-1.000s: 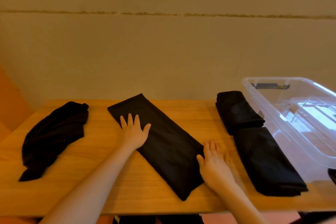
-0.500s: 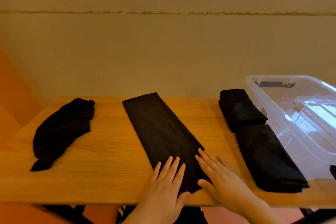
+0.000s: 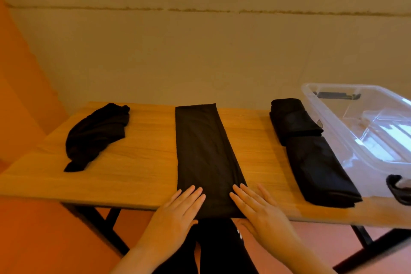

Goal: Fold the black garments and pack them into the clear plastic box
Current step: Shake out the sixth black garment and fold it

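Note:
A long black garment (image 3: pixel 204 153), folded into a narrow strip, lies down the middle of the wooden table (image 3: pixel 144 158), reaching from the far edge to the near edge. My left hand (image 3: pixel 178 213) lies flat with straight fingers on its near left corner. My right hand (image 3: pixel 255 209) lies flat on its near right corner. A crumpled black garment (image 3: pixel 97 135) sits at the left. Two folded black garments (image 3: pixel 311 151) lie in a row at the right, beside the clear plastic box (image 3: pixel 367 131), which holds no clothes.
A plain wall stands close behind the table. The box has black latch handles, one at its far end (image 3: pixel 335 95) and one at its near end (image 3: pixel 398 189). Black table legs show below the near edge.
The strip garment has swung from a diagonal to straight along the table's depth. Both hands have come back to its near end and lie flat on its corners.

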Motion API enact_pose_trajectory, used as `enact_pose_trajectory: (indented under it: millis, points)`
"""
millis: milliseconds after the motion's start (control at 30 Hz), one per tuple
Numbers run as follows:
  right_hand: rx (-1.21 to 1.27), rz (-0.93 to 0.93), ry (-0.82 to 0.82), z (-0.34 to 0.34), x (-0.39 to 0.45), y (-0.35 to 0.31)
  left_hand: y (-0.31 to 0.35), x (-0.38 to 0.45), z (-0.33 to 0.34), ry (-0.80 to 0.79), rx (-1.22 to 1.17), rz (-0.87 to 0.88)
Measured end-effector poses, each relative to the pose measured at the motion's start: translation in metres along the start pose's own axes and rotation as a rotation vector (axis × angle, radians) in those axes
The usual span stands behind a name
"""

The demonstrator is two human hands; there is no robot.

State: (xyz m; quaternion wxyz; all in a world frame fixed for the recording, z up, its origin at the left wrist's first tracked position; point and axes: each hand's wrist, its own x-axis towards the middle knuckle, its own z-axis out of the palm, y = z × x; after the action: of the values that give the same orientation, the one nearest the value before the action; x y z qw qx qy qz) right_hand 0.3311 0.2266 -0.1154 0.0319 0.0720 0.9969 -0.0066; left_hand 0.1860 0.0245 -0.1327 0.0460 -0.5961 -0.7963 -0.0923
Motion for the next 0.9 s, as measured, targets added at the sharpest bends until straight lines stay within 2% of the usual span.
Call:
enact_pose_trajectory:
  millis: [67,100,200,267,367,433,533,700,900]
  points:
    - [-0.001,-0.072,0.178,0.005,-0.005,-0.001,-0.005,-0.008,0.006,0.182,-0.002,0.019]
    - [0.023,-0.087,0.217,0.005,-0.007,-0.002,-0.006,-0.012,0.006,0.226,-0.024,0.028]
    - [0.246,-0.088,0.335,-0.002,-0.007,-0.007,-0.007,-0.015,-0.005,0.262,-0.123,0.031]
    - [0.49,-0.018,0.405,-0.016,-0.005,-0.008,-0.005,-0.013,-0.018,0.29,-0.265,-0.034]
    - [0.878,0.067,0.356,-0.038,-0.001,-0.008,-0.001,-0.006,-0.04,0.375,-0.552,-0.242]
    - [1.026,0.115,0.416,-0.056,0.001,-0.012,0.003,0.001,-0.054,0.421,-0.687,-0.346]
    - [1.204,0.14,0.472,-0.077,0.007,-0.018,0.005,0.011,-0.073,0.496,-0.822,-0.398]
    - [1.339,0.141,0.485,-0.096,0.018,-0.014,0.001,0.023,-0.091,0.593,-0.905,-0.422]
    - [1.391,0.23,0.419,-0.101,0.064,0.01,-0.025,0.066,-0.094,0.59,-1.029,-0.526]
